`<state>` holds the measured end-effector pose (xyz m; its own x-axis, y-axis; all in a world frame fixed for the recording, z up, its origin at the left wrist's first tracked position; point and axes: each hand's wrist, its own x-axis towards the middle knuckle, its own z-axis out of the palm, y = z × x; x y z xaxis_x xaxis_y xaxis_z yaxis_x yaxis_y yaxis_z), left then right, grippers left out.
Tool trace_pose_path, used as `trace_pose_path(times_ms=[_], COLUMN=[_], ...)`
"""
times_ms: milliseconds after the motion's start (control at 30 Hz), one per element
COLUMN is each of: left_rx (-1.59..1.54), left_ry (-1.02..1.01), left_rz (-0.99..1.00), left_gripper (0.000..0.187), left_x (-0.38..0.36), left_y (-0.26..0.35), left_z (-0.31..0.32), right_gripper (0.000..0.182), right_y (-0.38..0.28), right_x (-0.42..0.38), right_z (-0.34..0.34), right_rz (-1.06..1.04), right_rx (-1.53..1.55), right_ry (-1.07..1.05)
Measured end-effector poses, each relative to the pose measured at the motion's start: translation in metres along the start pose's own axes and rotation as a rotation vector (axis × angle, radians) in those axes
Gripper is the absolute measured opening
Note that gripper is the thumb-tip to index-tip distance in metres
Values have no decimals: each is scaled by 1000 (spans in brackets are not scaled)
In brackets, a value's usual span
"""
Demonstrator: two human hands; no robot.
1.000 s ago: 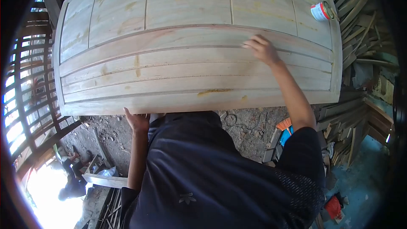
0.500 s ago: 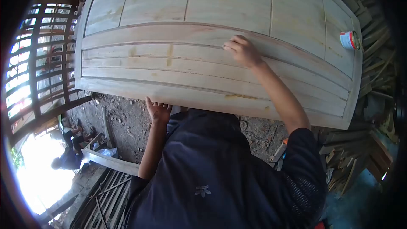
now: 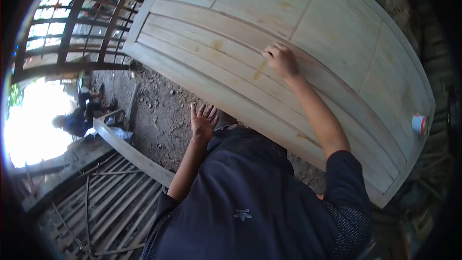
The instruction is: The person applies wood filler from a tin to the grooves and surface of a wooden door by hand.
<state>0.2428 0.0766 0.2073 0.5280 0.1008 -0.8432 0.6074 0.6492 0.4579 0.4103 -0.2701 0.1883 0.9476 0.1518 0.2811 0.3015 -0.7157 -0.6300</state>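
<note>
A large pale wooden panel (image 3: 240, 74) with grooves and yellowish stains lies in front of me. My right hand (image 3: 281, 61) is closed on its raised curved rail, fingers bent down; whatever it grips is too small to make out. Near the panel's front edge is my left hand (image 3: 204, 124), palm up with the fingers spread and nothing in it. It appears to be just off the edge. A small tin with a red rim (image 3: 420, 124) stands on the panel at the far right.
Slatted lattice (image 3: 72, 24) rises at the upper left. A person (image 3: 74, 121) is at the left beside bright light. A long board (image 3: 132, 154) and a stack of wooden strips (image 3: 113, 207) lie at lower left, next to bare ground (image 3: 161, 108).
The view has turned, so the panel now slants down to the right. My left hand has come away from the panel's edge with its fingers spread. My right hand remains closed at the rail.
</note>
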Motion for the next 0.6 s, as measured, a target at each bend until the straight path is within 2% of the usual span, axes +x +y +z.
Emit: trace_pose_path(times_ms=[100,233,333,467,533,600], left_rx=[-28,-201,-274,-329,-233,-213], left_ry=[49,86,138,169,87,103], left_rz=[6,-22,-13,-62,-65,-29], left_gripper=[96,96,94,94,93,91], left_x=[8,36,68,108,125,144], left_y=[15,56,92,144,175,208], left_z=[-24,-67,-87,-97,-88,-70], right_gripper=[14,13,12,10,9,9], right_y=[-22,-9,-18,-64,-90,-104], right_x=[53,11,12,121,172,189], right_z=[45,-6,-1,97,152,166], right_rz=[-16,-43,17,-26,0,-21], right_rx=[-41,-6,-50,-38,-47,-32], right_ry=[-29,-56,-58,-39,-20,-15])
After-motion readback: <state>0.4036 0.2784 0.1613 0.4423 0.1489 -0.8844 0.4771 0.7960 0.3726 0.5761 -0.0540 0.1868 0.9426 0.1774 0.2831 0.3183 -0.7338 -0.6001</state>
